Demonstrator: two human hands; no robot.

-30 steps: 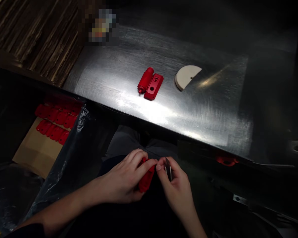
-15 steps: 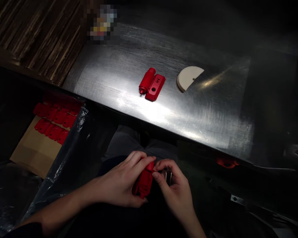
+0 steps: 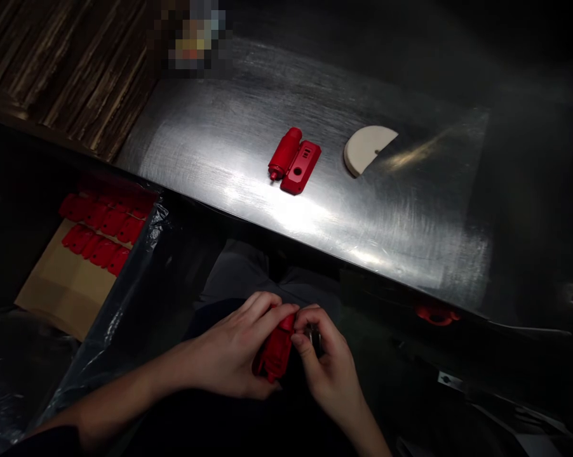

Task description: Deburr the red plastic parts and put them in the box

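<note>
My left hand [image 3: 241, 349] is wrapped round a red plastic part [image 3: 277, 352], held over my lap. Close against the part's right side is my right hand [image 3: 331, 362], its thumb and forefinger pinched together by the edge. A small dark tool with a metallic glint [image 3: 314, 336] sits in the right palm; the curled fingers hide most of it, so its kind is unclear. On the metal table lie a red cylindrical part [image 3: 285, 154] and, beside it, a flat red plate-shaped part [image 3: 302, 167] with slots and a round hole.
A pale half-disc [image 3: 368, 150] lies on the metal table [image 3: 410, 228], right of the red parts. At lower left, a plastic-lined box [image 3: 103, 324] holds cardboard [image 3: 60, 279] and several red parts [image 3: 98, 247]. A red ring-like object [image 3: 438, 315] sits under the table's edge.
My right hand has shifted slightly left, and the tool in its palm has turned a little. My left hand keeps its grip on the red part. The camera view has moved slightly.
</note>
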